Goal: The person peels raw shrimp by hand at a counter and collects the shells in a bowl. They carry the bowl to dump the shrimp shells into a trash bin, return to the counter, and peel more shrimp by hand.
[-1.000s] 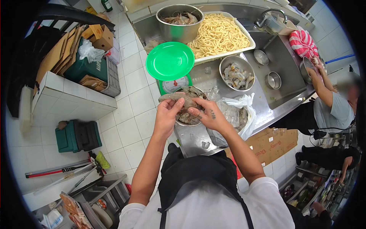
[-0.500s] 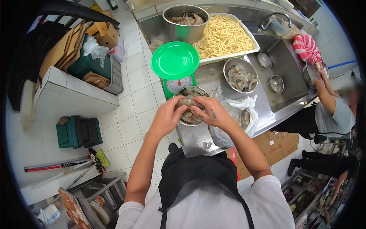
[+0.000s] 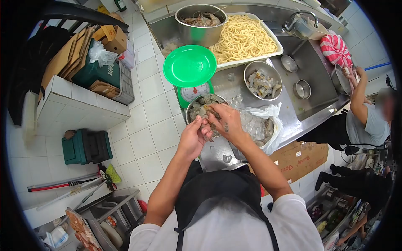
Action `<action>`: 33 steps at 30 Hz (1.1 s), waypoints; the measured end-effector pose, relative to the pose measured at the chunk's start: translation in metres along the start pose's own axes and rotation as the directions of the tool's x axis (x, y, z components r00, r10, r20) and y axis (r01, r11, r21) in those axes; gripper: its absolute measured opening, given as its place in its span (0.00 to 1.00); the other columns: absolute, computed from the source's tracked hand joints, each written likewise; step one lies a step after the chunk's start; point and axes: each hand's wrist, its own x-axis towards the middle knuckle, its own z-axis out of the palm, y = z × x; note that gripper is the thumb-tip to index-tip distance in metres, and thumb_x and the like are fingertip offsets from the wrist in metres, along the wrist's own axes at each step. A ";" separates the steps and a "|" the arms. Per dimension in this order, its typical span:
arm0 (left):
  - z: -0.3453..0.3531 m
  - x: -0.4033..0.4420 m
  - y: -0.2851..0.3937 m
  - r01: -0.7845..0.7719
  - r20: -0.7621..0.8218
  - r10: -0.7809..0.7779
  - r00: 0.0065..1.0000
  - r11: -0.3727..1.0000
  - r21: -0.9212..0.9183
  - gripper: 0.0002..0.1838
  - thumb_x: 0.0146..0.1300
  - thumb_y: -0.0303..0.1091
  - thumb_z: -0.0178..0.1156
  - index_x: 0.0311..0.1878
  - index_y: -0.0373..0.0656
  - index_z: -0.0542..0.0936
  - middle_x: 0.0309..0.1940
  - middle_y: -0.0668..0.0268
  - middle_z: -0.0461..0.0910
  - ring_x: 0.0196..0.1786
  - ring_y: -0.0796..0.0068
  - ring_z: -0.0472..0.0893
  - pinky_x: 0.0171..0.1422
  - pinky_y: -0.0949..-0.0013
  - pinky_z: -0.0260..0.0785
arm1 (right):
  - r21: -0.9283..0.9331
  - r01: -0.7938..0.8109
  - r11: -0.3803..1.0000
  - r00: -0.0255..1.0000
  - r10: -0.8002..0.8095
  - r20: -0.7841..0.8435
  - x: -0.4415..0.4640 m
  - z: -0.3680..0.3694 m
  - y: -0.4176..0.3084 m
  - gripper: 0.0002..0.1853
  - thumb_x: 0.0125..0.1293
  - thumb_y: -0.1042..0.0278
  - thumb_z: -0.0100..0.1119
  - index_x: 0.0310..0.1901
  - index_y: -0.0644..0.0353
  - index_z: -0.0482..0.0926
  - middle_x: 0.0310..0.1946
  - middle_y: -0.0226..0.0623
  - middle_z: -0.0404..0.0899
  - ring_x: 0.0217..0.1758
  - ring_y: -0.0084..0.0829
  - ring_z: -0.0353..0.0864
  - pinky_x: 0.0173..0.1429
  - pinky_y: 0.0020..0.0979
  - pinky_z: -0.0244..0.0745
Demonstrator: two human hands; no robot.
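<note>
Both my hands meet over a metal bowl of shrimp (image 3: 195, 109) at the counter's near edge. My left hand (image 3: 193, 136) is turned partly palm up, its fingers curled under a shrimp. Fingers of my right hand (image 3: 224, 120) pinch the same shrimp (image 3: 212, 112) from above. Just behind the bowl stands a green scale (image 3: 195, 90) with a green plate (image 3: 189, 66). To the right lies a plastic bag (image 3: 271, 125) with ice and shrimp. Farther back, a metal bowl (image 3: 263, 80) holds peeled shrimp.
A steel pot (image 3: 200, 31) of shrimp and a white tray (image 3: 272, 32) of thick noodles stand at the back. Right of them is a sink (image 3: 312, 71) with small bowls. A co-worker (image 3: 368, 117) stands at its far side; another person is lower right.
My left hand has turned palm up and moved lower. My right hand has tilted over the shrimp, which was stretched between both hands before. The co-worker's hands have shifted by the sink.
</note>
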 end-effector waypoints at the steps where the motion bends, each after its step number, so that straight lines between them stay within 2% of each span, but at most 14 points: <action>1: 0.001 -0.004 0.003 0.047 0.008 -0.047 0.999 0.997 -0.053 0.15 0.75 0.44 0.40 0.35 0.47 0.68 0.20 0.77 0.62 0.27 0.81 0.66 0.38 0.72 0.64 | 0.013 0.003 1.000 1.000 -0.003 -0.009 0.000 0.001 -0.001 0.10 0.56 0.69 0.60 0.39 0.62 0.78 0.32 0.43 0.80 0.34 0.44 0.80 0.36 0.39 0.74; 9: -0.006 -0.015 0.017 0.198 0.131 -0.166 0.977 0.936 -0.292 0.15 0.75 0.45 0.39 0.34 0.50 0.67 0.19 0.81 0.62 0.27 0.83 0.66 0.38 0.72 0.64 | 0.030 0.058 0.998 0.998 -0.057 -0.024 0.008 0.006 0.003 0.10 0.57 0.68 0.60 0.40 0.62 0.77 0.33 0.45 0.80 0.36 0.46 0.80 0.38 0.40 0.74; 11: -0.006 -0.023 0.023 0.204 0.161 -0.159 0.974 0.927 -0.316 0.15 0.75 0.45 0.38 0.34 0.50 0.67 0.19 0.81 0.62 0.27 0.83 0.67 0.36 0.73 0.63 | 0.085 -0.229 0.970 0.973 0.228 0.018 0.015 -0.005 0.019 0.10 0.58 0.69 0.59 0.40 0.63 0.77 0.33 0.48 0.80 0.37 0.48 0.79 0.39 0.41 0.74; 12: -0.006 -0.025 0.025 0.202 0.164 -0.157 0.974 0.928 -0.313 0.15 0.75 0.45 0.38 0.34 0.50 0.67 0.19 0.81 0.62 0.27 0.83 0.67 0.36 0.73 0.63 | 0.084 -0.225 0.971 0.974 0.224 0.015 0.019 -0.013 0.023 0.10 0.58 0.69 0.59 0.40 0.63 0.77 0.33 0.48 0.80 0.37 0.48 0.79 0.39 0.41 0.74; 14: -0.009 -0.029 0.029 0.058 -0.011 -0.059 0.998 0.995 -0.077 0.16 0.75 0.45 0.39 0.35 0.48 0.68 0.19 0.78 0.63 0.27 0.82 0.68 0.34 0.75 0.61 | -0.057 -0.179 0.982 0.963 0.187 0.194 0.021 -0.026 0.026 0.12 0.58 0.72 0.58 0.43 0.65 0.77 0.34 0.50 0.80 0.36 0.46 0.80 0.41 0.39 0.75; 15: -0.011 -0.028 0.029 0.062 -0.008 -0.062 0.998 0.995 -0.076 0.16 0.75 0.45 0.39 0.35 0.48 0.68 0.19 0.78 0.63 0.27 0.82 0.68 0.34 0.75 0.61 | -0.060 -0.182 0.982 0.963 0.190 0.192 0.021 -0.029 0.024 0.12 0.58 0.72 0.58 0.43 0.65 0.77 0.34 0.50 0.80 0.36 0.46 0.80 0.41 0.39 0.75; 16: -0.015 -0.026 0.029 -0.009 -0.075 0.016 0.997 0.995 0.098 0.16 0.75 0.45 0.40 0.37 0.46 0.70 0.20 0.77 0.65 0.27 0.82 0.68 0.33 0.75 0.62 | -0.105 -0.138 0.985 0.956 0.160 0.244 0.021 -0.030 0.020 0.13 0.58 0.72 0.59 0.44 0.65 0.77 0.35 0.50 0.79 0.37 0.47 0.80 0.43 0.40 0.74; 17: -0.017 -0.023 0.029 -0.068 -0.127 0.106 0.986 0.959 0.274 0.16 0.74 0.45 0.41 0.40 0.44 0.72 0.21 0.76 0.67 0.28 0.82 0.69 0.33 0.76 0.62 | -0.145 -0.091 0.985 0.945 0.132 0.298 0.021 -0.031 0.018 0.14 0.57 0.71 0.59 0.46 0.65 0.77 0.36 0.50 0.79 0.38 0.48 0.79 0.45 0.41 0.74; 18: -0.016 -0.021 0.030 -0.067 -0.127 0.105 0.986 0.959 0.274 0.16 0.74 0.45 0.41 0.40 0.44 0.72 0.21 0.76 0.67 0.28 0.82 0.69 0.33 0.76 0.62 | -0.145 -0.092 0.985 0.945 0.132 0.298 0.019 -0.028 0.019 0.14 0.57 0.71 0.59 0.46 0.65 0.77 0.36 0.50 0.79 0.38 0.48 0.79 0.45 0.41 0.74; 20: -0.016 -0.017 0.033 -0.092 -0.163 0.216 0.963 0.827 0.555 0.17 0.74 0.43 0.42 0.45 0.39 0.74 0.22 0.75 0.69 0.28 0.83 0.69 0.35 0.77 0.63 | -0.067 -0.005 0.998 0.966 0.022 0.256 0.014 -0.019 0.022 0.18 0.57 0.70 0.62 0.49 0.64 0.76 0.40 0.48 0.79 0.43 0.48 0.78 0.48 0.42 0.72; 23: -0.020 -0.012 0.034 -0.161 -0.065 0.289 0.955 0.693 0.703 0.17 0.74 0.40 0.43 0.46 0.35 0.75 0.23 0.74 0.71 0.28 0.83 0.70 0.35 0.76 0.65 | -0.189 0.089 0.978 0.967 -0.039 0.252 0.008 -0.018 0.014 0.18 0.56 0.71 0.62 0.48 0.65 0.76 0.42 0.46 0.77 0.47 0.46 0.75 0.51 0.41 0.71; 27: -0.014 -0.009 0.039 -0.090 -0.093 0.263 0.960 0.607 0.790 0.16 0.73 0.38 0.45 0.44 0.34 0.77 0.24 0.72 0.74 0.27 0.83 0.71 0.34 0.76 0.67 | -0.163 0.062 0.985 0.970 -0.021 0.242 0.020 -0.030 -0.005 0.17 0.56 0.71 0.62 0.49 0.62 0.77 0.43 0.42 0.76 0.47 0.42 0.74 0.52 0.39 0.71; 29: -0.010 -0.008 0.038 -0.117 -0.077 0.307 0.949 0.564 0.818 0.16 0.72 0.37 0.46 0.38 0.34 0.78 0.24 0.71 0.76 0.26 0.83 0.72 0.32 0.75 0.67 | -0.047 0.141 0.989 0.970 -0.128 0.206 0.024 -0.030 -0.010 0.17 0.56 0.70 0.63 0.50 0.60 0.78 0.44 0.39 0.78 0.45 0.41 0.76 0.49 0.38 0.73; 33: -0.003 -0.010 0.038 -0.137 -0.033 0.293 0.955 0.540 0.831 0.16 0.72 0.37 0.48 0.34 0.35 0.77 0.22 0.71 0.76 0.26 0.83 0.72 0.31 0.75 0.67 | -0.066 0.258 0.964 0.949 -0.240 0.204 0.027 -0.020 -0.010 0.16 0.55 0.70 0.64 0.47 0.58 0.80 0.43 0.37 0.79 0.43 0.38 0.76 0.47 0.35 0.73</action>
